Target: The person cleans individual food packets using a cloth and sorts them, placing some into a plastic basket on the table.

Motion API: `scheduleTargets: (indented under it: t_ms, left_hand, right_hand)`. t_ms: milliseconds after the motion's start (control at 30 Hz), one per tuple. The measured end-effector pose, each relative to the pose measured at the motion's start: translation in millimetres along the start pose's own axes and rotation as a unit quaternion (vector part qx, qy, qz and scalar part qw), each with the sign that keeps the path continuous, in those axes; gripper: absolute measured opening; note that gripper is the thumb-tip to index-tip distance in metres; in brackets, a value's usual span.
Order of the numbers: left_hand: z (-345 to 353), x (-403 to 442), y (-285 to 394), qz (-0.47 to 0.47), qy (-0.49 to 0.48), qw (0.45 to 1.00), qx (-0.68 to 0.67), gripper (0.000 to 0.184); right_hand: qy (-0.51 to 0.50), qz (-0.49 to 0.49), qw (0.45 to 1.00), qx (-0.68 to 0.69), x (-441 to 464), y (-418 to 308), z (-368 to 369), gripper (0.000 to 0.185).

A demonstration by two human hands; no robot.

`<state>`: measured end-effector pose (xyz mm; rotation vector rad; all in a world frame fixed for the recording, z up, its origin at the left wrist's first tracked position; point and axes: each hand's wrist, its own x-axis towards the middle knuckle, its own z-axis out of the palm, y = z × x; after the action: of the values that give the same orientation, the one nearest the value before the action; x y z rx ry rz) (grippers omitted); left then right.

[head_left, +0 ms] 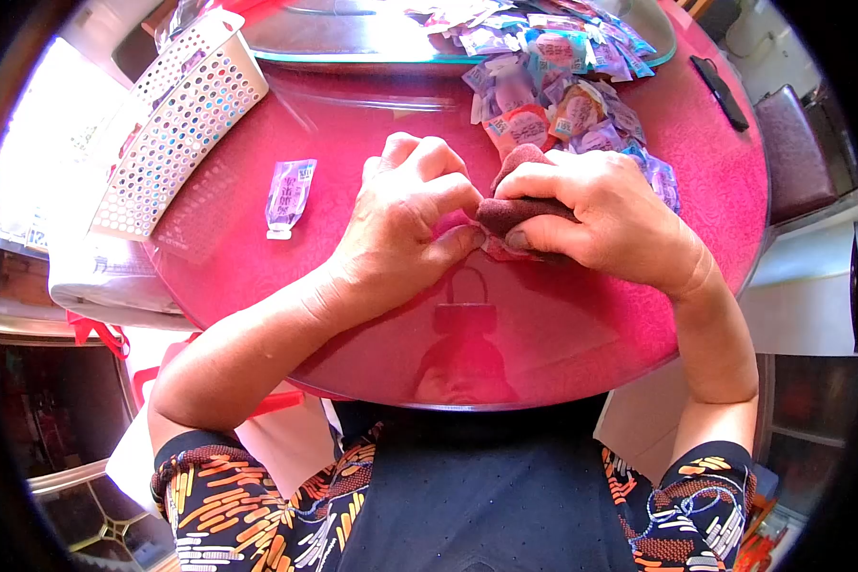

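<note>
My right hand is closed around a dark brown cloth, bunched between thumb and fingers. Under the cloth shows a bit of a small pinkish packet, mostly hidden. My left hand meets it from the left, thumb and forefinger pinched at the packet's edge. To the left of that hand, a single purple-and-white packet lies apart on the table. Just beyond my right hand is a heap of small purple, red and blue packets.
The round red table has a glossy top. A white perforated basket stands at the left edge. At the back, a glass-rimmed tray bears more packets. A black remote-like object lies at the right, near a dark chair.
</note>
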<state>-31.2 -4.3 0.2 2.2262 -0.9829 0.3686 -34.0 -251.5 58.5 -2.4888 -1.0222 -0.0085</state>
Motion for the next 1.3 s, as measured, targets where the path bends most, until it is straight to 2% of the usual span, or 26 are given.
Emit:
scheduleTargets:
  t_ms: [200, 300, 333, 367, 433, 467, 567, 700, 833, 1033, 1067, 1133, 1233, 1267, 1300]
  left_hand:
    - [-2, 1, 5, -0.001, -0.014, 1.0, 0.0, 0.017]
    - [-5, 1, 8, -0.007, -0.017, 1.0, 0.0, 0.016]
    - [-6, 2, 9, -0.012, -0.018, 1.0, 0.0, 0.017]
    - [-6, 2, 9, -0.015, -0.016, 1.0, 0.003, 0.017]
    - [-5, 2, 7, -0.021, -0.016, 1.0, 0.008, 0.017]
    - [-5, 2, 8, -0.022, -0.018, 1.0, 0.009, 0.017]
    - [-7, 3, 10, -0.025, -0.024, 0.999, 0.008, 0.017]
    - [-4, 3, 7, -0.014, -0.018, 1.0, 0.005, 0.015]
    - [-7, 3, 11, -0.019, -0.018, 1.0, 0.0, 0.018]
    - [-7, 2, 11, -0.009, -0.017, 1.0, 0.009, 0.019]
    - [-7, 2, 11, -0.005, -0.021, 1.0, 0.019, 0.02]
    - [-8, -2, 10, 0.003, -0.033, 0.999, 0.041, 0.025]
    - [-2, -1, 24, 0.129, -0.015, 0.983, 0.132, 0.041]
    - [0, -6, 25, 0.149, -0.064, 0.977, 0.141, 0.058]
    - [3, -7, 29, 0.15, -0.089, 0.974, 0.144, 0.064]
  right_hand:
    - [-0.055, 0.039, 0.998, 0.009, -7, 5, -21, 0.023]
    - [-0.024, 0.003, 0.999, -0.038, -10, 12, -23, 0.024]
    - [0.029, -0.038, 0.998, -0.035, -8, 9, -17, 0.018]
    - [0.05, -0.105, 0.992, 0.054, -1, 7, -10, 0.017]
    - [-0.035, -0.109, 0.993, -0.005, -6, -3, -7, 0.018]
    - [-0.028, -0.1, 0.994, -0.026, -7, -9, 0, 0.02]
    - [-0.093, -0.043, 0.995, 0.006, -9, -8, -17, 0.024]
    - [-0.168, -0.017, 0.98, 0.109, -14, 11, -42, 0.021]
    - [-0.046, -0.044, 0.978, 0.197, -5, 15, -29, 0.024]
    - [-0.109, 0.024, 0.992, 0.052, -13, 13, -38, 0.025]
    - [-0.113, 0.04, 0.992, 0.025, -15, 17, -42, 0.025]
    - [-0.081, 0.014, 0.995, 0.063, -14, 29, -40, 0.026]
    - [0.008, -0.023, 0.984, 0.176, -7, 41, -33, 0.03]
    - [0.026, -0.039, 0.983, 0.178, -5, 42, -30, 0.03]
    - [0.043, -0.054, 0.981, 0.181, -4, 42, -29, 0.029]
